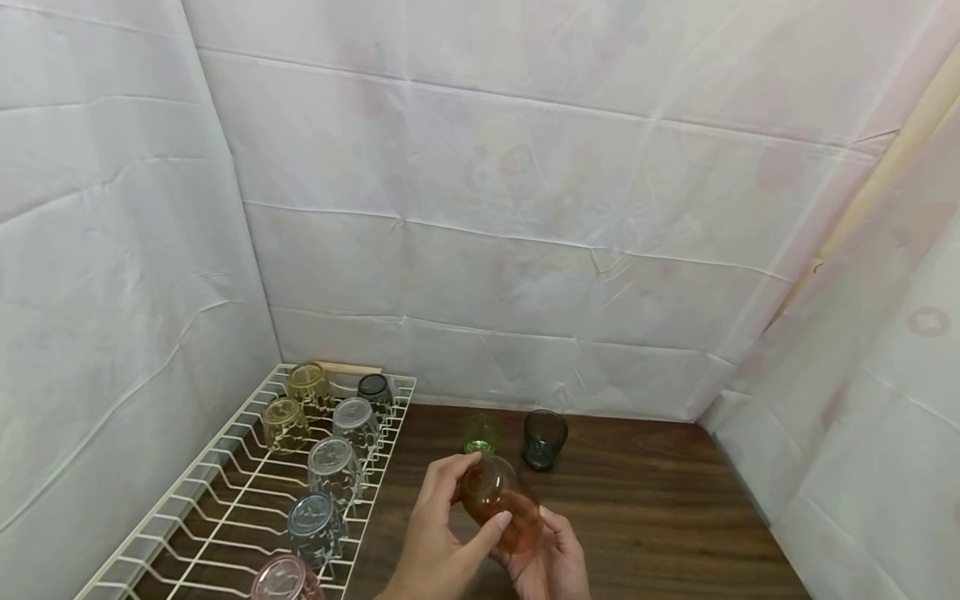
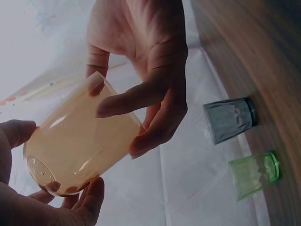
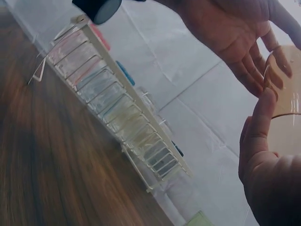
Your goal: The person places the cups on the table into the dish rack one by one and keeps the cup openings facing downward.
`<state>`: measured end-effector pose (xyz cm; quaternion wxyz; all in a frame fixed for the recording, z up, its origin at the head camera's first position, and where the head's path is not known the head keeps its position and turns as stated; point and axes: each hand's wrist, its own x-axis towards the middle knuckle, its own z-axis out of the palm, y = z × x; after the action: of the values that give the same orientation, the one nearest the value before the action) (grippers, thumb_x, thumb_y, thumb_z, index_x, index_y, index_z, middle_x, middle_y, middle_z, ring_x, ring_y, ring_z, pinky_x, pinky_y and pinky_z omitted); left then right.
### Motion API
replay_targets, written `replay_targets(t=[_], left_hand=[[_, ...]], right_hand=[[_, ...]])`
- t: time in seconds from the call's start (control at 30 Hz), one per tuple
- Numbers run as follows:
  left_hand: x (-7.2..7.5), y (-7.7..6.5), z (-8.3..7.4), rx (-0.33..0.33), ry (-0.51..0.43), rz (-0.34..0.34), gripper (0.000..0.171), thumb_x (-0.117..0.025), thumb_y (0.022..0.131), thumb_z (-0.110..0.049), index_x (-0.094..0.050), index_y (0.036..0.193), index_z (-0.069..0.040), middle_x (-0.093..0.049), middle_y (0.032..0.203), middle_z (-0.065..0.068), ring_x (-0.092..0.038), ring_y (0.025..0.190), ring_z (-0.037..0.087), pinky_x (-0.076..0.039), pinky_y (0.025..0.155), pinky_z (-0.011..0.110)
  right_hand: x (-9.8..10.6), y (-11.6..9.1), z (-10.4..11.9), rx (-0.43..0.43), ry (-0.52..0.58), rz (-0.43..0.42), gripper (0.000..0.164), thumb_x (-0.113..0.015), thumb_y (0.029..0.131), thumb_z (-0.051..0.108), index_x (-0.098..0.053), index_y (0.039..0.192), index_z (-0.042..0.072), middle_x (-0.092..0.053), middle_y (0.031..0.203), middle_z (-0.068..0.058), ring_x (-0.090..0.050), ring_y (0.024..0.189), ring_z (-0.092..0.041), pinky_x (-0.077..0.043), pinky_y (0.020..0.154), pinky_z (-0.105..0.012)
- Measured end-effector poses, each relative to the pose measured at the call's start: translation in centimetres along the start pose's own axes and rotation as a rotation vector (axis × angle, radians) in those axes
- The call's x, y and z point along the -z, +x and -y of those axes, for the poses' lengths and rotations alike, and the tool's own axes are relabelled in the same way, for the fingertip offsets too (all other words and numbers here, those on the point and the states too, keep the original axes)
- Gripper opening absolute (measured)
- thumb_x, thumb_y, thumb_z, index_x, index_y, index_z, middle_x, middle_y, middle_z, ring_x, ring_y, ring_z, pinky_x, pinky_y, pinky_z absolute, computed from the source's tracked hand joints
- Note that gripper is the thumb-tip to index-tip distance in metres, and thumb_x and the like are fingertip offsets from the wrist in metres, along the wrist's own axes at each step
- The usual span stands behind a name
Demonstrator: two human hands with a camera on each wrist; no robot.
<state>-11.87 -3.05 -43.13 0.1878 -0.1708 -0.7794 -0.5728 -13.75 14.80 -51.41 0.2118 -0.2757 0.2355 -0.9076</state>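
Note:
An amber drinking glass [image 1: 517, 508] is held tilted above the table between both hands. My left hand [image 1: 442, 537] grips it near its base, thumb along the side; in the left wrist view the fingers [image 2: 94, 197] wrap the base end. With its fingers and thumb, my right hand [image 1: 553, 558] holds the rim end, one finger showing through the amber wall. Behind the hands, a green glass [image 1: 480, 433] and a dark blue-grey glass [image 1: 544, 439] stand side by side on the wooden table [image 1: 645, 517].
To the left, a white wire rack [image 1: 225, 504] carries several upside-down glasses, among them a yellow glass [image 1: 285, 425], a clear glass [image 1: 334, 471], a blue glass [image 1: 315, 525] and a pink glass [image 1: 285, 579]. White sheeting [image 1: 525, 208] hangs at the back and sides.

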Motion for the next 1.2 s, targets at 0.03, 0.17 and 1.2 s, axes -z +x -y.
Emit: replay_targets(t=[0.03,0.17,1.2], left_hand=[[0.2,-0.1,-0.1,-0.017,0.007,-0.01,0.07,-0.091,0.085,-0.014,-0.059,0.145,-0.03,-0.057,0.14,-0.003,-0.062,0.119,0.004,-0.061,0.094,0.028],[1.0,-0.3,-0.5,-0.034,0.025,-0.025,0.072,-0.091,0.085,-0.014,-0.059,0.146,-0.032,-0.058,0.139,-0.003,-0.062,0.116,0.002,-0.062,0.09,0.027],[20.8,1.8,1.9,0.076,0.646,-0.183,0.083,-0.093,0.084,-0.024,-0.054,0.154,-0.005,-0.055,0.137,0.026,-0.061,0.114,0.047,-0.053,0.084,0.065]], right_hand=[[-0.1,0.0,0.0,-0.009,-0.019,-0.005,0.065,-0.007,0.116,0.029,-0.055,0.154,0.009,-0.065,0.151,-0.003,-0.066,0.132,-0.016,-0.056,0.114,-0.034],[-0.4,0.0,0.4,-0.052,-0.107,-0.045,0.062,-0.009,0.117,0.028,-0.056,0.154,0.011,-0.066,0.151,0.0,-0.067,0.133,-0.015,-0.056,0.113,-0.034],[1.2,-0.7,5.6,-0.005,-1.279,-0.772,0.042,-0.068,0.103,0.019,-0.06,0.144,0.013,-0.069,0.135,-0.011,-0.061,0.122,-0.013,-0.052,0.096,-0.021]])
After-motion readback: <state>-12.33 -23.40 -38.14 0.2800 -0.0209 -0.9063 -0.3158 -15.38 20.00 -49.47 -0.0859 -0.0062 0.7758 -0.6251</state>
